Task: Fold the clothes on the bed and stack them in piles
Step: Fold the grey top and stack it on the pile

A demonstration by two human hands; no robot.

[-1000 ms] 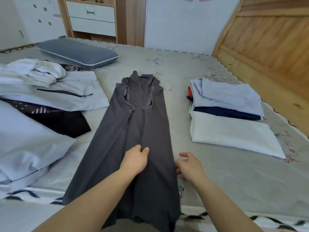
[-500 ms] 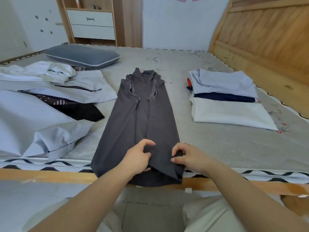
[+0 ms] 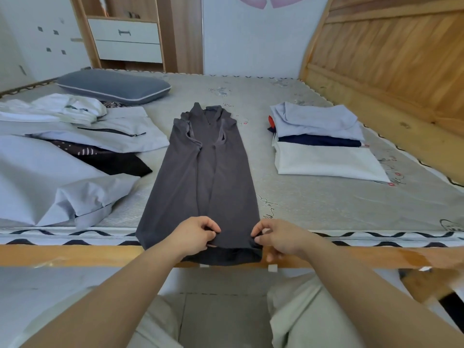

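A long dark grey garment lies flat down the middle of the bed, folded into a narrow strip, its hem hanging over the near edge. My left hand pinches the hem near its middle. My right hand pinches the hem's right corner. A folded pile sits on the right: pale blue on top, navy below, white at the bottom. Unfolded clothes lie heaped on the left: white, pale blue and a black patterned piece.
A grey pillow lies at the far left of the mattress. A wooden headboard runs along the right. The bed's wooden rail crosses in front of my legs. A drawer unit stands behind.
My hands slid down from the garment's lower middle to its hem and closed on it. My view pulled back, showing the bed's near edge and my legs.
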